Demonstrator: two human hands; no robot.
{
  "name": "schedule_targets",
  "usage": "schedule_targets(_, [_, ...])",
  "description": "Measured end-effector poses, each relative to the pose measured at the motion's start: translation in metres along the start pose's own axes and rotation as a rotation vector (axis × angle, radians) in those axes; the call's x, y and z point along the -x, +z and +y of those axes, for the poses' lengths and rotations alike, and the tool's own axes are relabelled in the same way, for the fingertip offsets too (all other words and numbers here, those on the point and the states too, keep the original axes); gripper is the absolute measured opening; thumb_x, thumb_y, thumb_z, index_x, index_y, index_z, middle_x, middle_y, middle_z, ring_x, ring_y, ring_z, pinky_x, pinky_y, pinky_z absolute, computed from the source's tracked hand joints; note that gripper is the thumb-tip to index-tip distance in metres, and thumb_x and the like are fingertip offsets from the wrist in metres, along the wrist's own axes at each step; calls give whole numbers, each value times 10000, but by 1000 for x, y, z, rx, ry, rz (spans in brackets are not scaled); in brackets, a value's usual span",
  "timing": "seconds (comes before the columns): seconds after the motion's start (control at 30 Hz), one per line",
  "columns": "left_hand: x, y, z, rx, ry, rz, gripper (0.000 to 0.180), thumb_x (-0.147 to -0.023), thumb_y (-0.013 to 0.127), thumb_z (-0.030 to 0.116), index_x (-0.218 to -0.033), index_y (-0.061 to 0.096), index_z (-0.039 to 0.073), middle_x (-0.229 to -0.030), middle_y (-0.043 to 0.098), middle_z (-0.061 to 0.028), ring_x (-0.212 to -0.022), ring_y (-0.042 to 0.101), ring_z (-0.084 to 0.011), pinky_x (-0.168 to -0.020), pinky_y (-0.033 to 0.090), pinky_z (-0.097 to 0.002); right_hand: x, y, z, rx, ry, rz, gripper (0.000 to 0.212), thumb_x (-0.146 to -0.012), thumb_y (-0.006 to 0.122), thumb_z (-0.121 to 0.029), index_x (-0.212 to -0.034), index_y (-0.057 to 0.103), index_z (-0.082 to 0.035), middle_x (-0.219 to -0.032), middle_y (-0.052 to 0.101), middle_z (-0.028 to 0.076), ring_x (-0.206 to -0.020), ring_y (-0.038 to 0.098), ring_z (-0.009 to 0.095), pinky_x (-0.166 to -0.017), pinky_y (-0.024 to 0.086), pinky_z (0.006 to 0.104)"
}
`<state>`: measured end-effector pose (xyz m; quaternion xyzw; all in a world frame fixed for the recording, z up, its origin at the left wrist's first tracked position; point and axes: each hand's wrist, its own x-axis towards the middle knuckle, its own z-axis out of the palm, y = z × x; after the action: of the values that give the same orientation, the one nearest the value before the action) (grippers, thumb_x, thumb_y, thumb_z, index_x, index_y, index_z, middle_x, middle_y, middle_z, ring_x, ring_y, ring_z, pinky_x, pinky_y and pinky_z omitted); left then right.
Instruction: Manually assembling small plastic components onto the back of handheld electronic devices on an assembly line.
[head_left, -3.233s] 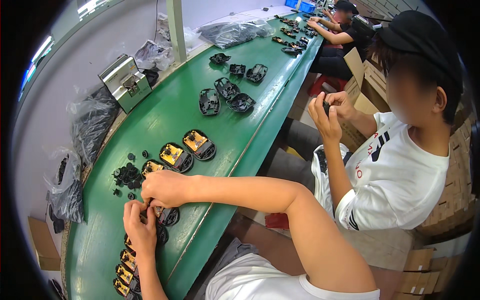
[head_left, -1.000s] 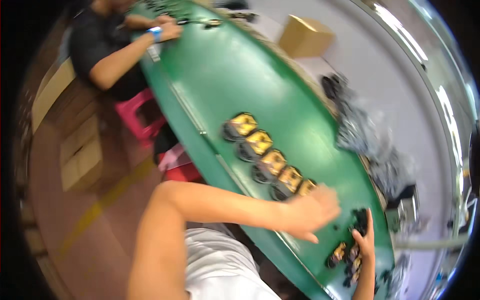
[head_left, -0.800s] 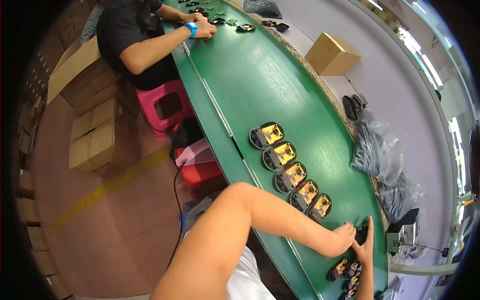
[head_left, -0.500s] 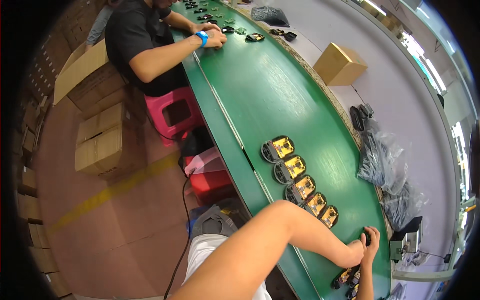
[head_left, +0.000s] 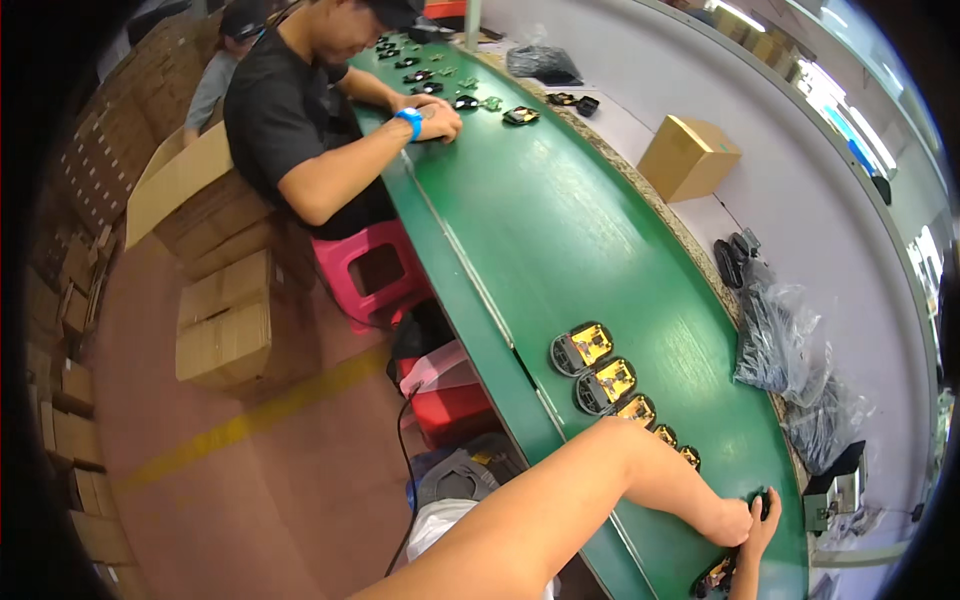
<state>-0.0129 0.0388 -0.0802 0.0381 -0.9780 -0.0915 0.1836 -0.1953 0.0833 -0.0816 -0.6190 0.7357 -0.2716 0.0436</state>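
My left hand (head_left: pixel 734 521) is closed, its fingers bunched against my other hand and mostly hidden. My right hand (head_left: pixel 766 528) curls round a small black casing (head_left: pixel 762 502) near the far right edge of the green table, and only a dark part of it shows. Beside my wrists lies an open black casing with yellow inside (head_left: pixel 716 576), partly covered by my arm. Several more open round casings (head_left: pixel 606 386), black with yellow inner boards, run in a row beyond my left forearm, which hides part of them.
Farther up the green table (head_left: pixel 540 220), a co-worker's hands (head_left: pixel 436 118) work beside rows of small black and green parts. Along the right ledge are a cardboard box (head_left: pixel 690 158), plastic bags of dark parts (head_left: pixel 770 340) and a small metal device (head_left: pixel 835 490). A pink stool (head_left: pixel 368 268) stands left.
The view has shifted, so the table and casings sit lower and farther right in the picture. My hands stay together at the black casing, and my left forearm covers more of the row.
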Motion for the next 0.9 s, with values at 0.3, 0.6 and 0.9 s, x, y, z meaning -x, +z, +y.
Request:
schedule_targets(0.3, [39, -39, -66, 71, -49, 89, 209, -841, 556, 115, -981, 685, 27, -1067, 685, -191, -981, 672, -336, -858, 540, -465, -24, 43, -62, -373, 106, 140, 309, -916, 644, -173, -1157, 683, 15, -1094, 709, 121, -1021, 645, 201, -925, 499, 334])
schedule_targets(0.6, [78, -103, -140, 297, -231, -54, 203, -729, 697, -15, -928, 689, 27, -881, 696, -147, -841, 685, -308, -762, 537, -408, -57, 63, -145, -416, 44, -23, 223, -847, 604, -155, -993, 740, -55, -973, 733, 147, -894, 698, 283, -838, 532, 388])
schedule_targets(0.9, [143, -136, -126, 511, -439, 297, 322, -738, 786, 200, -996, 700, 27, -972, 718, -141, -788, 688, -244, -709, 546, -370, -31, 40, -197, -203, -418, 48, 391, -827, 726, -199, -1162, 657, -7, -1115, 694, 170, -972, 662, 262, -870, 512, 338])
